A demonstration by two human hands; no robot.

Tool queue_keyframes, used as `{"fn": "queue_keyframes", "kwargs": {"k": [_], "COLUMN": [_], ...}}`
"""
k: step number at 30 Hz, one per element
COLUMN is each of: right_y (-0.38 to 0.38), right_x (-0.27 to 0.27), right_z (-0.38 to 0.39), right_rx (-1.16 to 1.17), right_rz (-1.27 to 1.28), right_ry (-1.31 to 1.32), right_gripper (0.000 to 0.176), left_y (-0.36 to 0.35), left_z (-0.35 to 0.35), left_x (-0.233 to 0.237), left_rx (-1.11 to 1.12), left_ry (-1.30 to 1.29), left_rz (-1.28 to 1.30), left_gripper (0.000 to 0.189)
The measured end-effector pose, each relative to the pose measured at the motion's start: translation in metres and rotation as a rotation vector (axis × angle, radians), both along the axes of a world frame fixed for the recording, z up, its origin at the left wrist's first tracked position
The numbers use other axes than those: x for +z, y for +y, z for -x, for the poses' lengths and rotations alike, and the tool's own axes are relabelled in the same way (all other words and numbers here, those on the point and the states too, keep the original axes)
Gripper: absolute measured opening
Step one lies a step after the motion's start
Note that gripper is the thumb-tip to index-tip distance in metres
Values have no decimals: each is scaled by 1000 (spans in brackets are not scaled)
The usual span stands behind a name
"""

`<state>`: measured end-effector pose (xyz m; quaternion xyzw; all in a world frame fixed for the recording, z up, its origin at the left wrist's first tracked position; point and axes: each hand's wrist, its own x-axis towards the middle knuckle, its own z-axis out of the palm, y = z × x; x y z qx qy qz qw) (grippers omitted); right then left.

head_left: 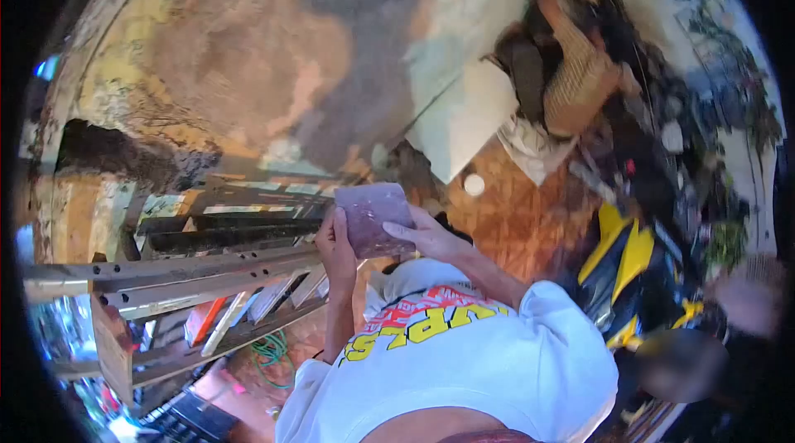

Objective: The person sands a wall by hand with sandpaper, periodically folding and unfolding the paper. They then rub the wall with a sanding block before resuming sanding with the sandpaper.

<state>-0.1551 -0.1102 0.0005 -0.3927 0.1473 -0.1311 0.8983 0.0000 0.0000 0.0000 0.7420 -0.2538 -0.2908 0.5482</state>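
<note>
A purplish-brown rectangular sheet (pixel 373 215), scuffed and pale at its edges, is held up in front of my chest; it looks like sandpaper. My left hand (pixel 338 246) grips its left edge, with the thumb on the face towards me. From the right, my right hand (pixel 435 238) holds the lower right edge, its thumb lying across the sheet. The fingers behind the sheet are hidden. Beyond the sheet is a wall (pixel 248 54) with patchy brown, grey and yellow plaster.
Beside me on the left stands a slatted, ladder-like frame (pixel 224 271). A green cord (pixel 272 349) lies below it. Ahead are a white board (pixel 464 124) and a small white disc (pixel 474 185) on the reddish floor. A yellow-and-black object (pixel 617 257) sits at right, near plants (pixel 729 240).
</note>
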Motion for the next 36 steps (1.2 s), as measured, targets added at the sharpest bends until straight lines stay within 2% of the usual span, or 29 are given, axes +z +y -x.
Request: {"fn": "queue_keyframes", "kwargs": {"k": [2,3,5,7,9,11,13,17,19,21,22,24,25,27,29,31,32,33,35,36], "right_y": [-15,-53,-80,-119,-153,-182,-204,-236,-246,-254,-257,-264,-268,-277,-291,-317,-319,-326,-336,-333], "right_x": [-7,16,24,31,37,65,85,100,110,115,121,129,133,143,151,152,164,167,171,174], "right_z": [4,-11,-22,-33,-41,-54,-72,-107,-121,-133,-136,-142,-147,-159,-177,-199,-204,-213,-232,-240], "right_rx": [8,38,-186,-174,-213,-203,-337,-405,-558,-580,-685,-856,-840,-1032,-1106,-1239,-1233,-1228,-1222,-1218], "right_rz": [70,101,235,250,217,309,109,32,241,313,433,612,616,776,861,1013,1123,1123,1297,1295], "right_ry": [133,124,86,70,94,116,11,-196,-67,-130,-53,75,76,49,61,-24,-92,-108,44,32], "right_gripper": [55,55,48,45,41,41,40,39,37,34,33,34,34,36,36,39,40,40,40,40], "left_y": [-9,-46,-65,-81,-87,-91,-98,-110,-118,-122,-124,-123,-125,-119,-107,-97,-89,-79,-60,-53], "left_z": [8,-5,-12,-19,-25,-31,-42,-67,-77,-86,-86,-80,-80,-70,-57,-39,-31,-24,-11,-7], "left_x": [-7,17,31,38,43,53,67,98,111,116,116,101,91,56,13,-19,-36,-50,-69,-74], "left_rx": [92,121,157,274,279,339,394,468,507,510,525,545,546,543,521,578,609,641,677,704], "left_ry": [172,163,191,153,90,61,-104,-229,-230,-301,-306,-287,-271,-274,-197,-38,-38,-39,-57,-69], "left_rz": [176,207,263,290,336,390,374,388,450,504,518,467,429,385,266,308,297,286,310,322], "left_gripper": [35,35,39,33,25,21,21,21,21,21,21,20,20,20,19,18,18,18,18,18]}}
